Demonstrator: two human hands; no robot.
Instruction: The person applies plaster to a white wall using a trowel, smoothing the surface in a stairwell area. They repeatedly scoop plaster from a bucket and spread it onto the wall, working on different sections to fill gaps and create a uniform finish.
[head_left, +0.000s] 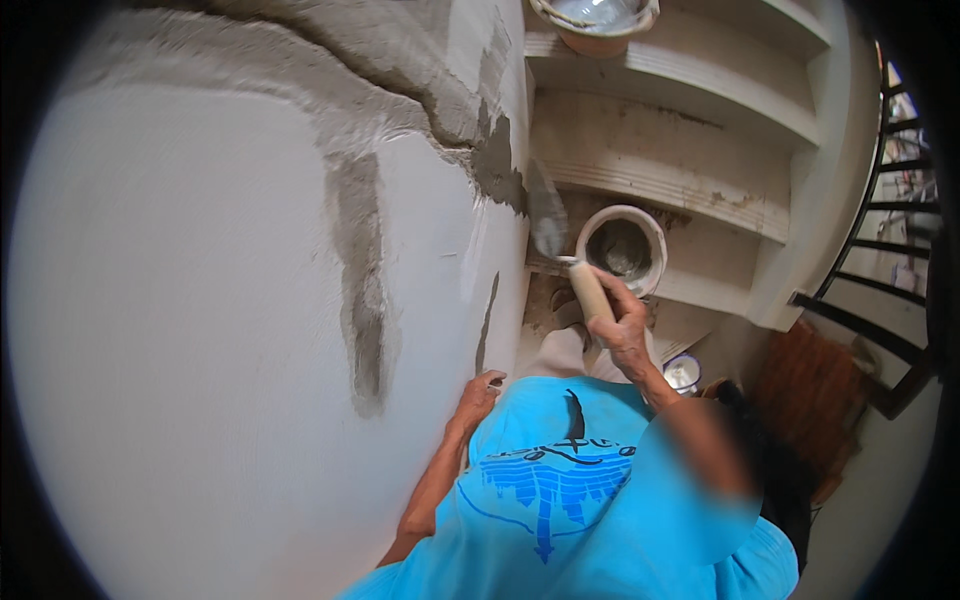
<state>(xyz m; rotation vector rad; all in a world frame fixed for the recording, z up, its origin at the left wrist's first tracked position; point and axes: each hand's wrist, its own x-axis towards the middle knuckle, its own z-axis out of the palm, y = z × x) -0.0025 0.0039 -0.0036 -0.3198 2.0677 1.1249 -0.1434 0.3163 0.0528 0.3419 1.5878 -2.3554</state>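
Two hands are showing, and both belong to a worker in a blue shirt [560,480] who is standing lower down on the stairs [700,110]. The hands of the person wearing the camera are not showing, so I cannot tell what they are doing.

The trowel hand [622,322] is clenching tight around the wooden handle of a trowel [590,290]. The flat blade is sticking up past the fingers, and it is touching the corner edge of the wall [200,300], where a patch of wet grey plaster [497,165] is sitting. Just beyond this hand, a white bucket [655,240] with grey mix inside is standing on a step. Just below the hand, a small shiny bowl [682,372] is sitting.

The wall hand [480,392] is holding nothing. Its fingers are bending a little and pressing against the white wall. A thin grey streak [488,320] is running up the wall right above it. A longer grey stripe [365,300] is showing farther out to the side.

A second bucket [595,25] is standing on a step well away from both hands.
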